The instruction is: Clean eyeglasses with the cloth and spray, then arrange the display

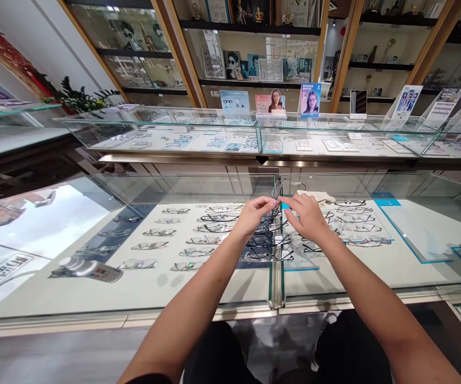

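Above the glass counter, my left hand [256,213] is closed, its thumb and fingers pinching a pair of eyeglasses [277,189] with a thin frame. One lens stands up over the fingertips, and the rest of the frame stretches to the right behind my other hand. My right hand [306,216] has its index finger stretched out to the eyeglasses, close to my left thumb. Its thumb is held apart below. A cream cloth [320,197] shows just beyond the right hand's knuckles; whether it touches that hand is unclear.
Under the glass top [222,298] lie several rows of eyeglasses [198,240]. A white spray bottle [94,270] lies or stands at the left. Behind is another glass showcase [174,136] with upright advertising cards [310,100] on it. Shelves [250,82] line the back wall.
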Demonstrator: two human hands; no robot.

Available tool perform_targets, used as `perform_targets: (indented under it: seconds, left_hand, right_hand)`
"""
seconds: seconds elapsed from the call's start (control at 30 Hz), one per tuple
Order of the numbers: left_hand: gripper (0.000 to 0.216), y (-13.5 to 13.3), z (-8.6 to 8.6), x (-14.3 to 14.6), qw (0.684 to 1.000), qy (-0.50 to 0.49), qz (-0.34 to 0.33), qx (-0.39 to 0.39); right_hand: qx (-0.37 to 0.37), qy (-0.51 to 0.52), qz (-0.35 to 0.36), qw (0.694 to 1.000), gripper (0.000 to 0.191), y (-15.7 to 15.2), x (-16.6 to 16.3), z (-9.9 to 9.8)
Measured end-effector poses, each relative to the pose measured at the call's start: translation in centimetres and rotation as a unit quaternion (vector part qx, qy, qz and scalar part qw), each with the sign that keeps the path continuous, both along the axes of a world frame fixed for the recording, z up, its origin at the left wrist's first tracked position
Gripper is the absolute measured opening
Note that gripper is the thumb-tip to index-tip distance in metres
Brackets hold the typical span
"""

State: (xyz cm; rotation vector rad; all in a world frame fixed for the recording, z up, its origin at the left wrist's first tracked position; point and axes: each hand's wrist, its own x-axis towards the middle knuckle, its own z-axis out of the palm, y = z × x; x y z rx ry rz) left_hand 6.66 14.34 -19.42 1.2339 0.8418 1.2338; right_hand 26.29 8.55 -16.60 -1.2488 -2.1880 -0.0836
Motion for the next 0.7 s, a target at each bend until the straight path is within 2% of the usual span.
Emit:
perform_targets:
  seconds: [0.2, 0.47, 0.7]
  left_hand:
    - [0.048, -0.3, 0.2, 0.0, 0.999, 0.028, -0.009, 0.026]
    - [0.049, 0.4, -0.2, -0.3, 0.998, -0.059, 0.018, -0.011]
    - [0.049, 1.6, -0.5, -1.2, 0.994, -0.100, 0.037, -0.013]
  right_hand:
    - [0.006, -0.033, -0.045, 0.998, 0.041, 0.0, -0.2, -0.3]
    - [0.016, -0.015, -0.084, 0.996, 0.027, 0.3, 0.2, -0.4]
    - [0.010, -0.007, -0.070, 0.997, 0.026, 0.2, 0.3, -0.3]
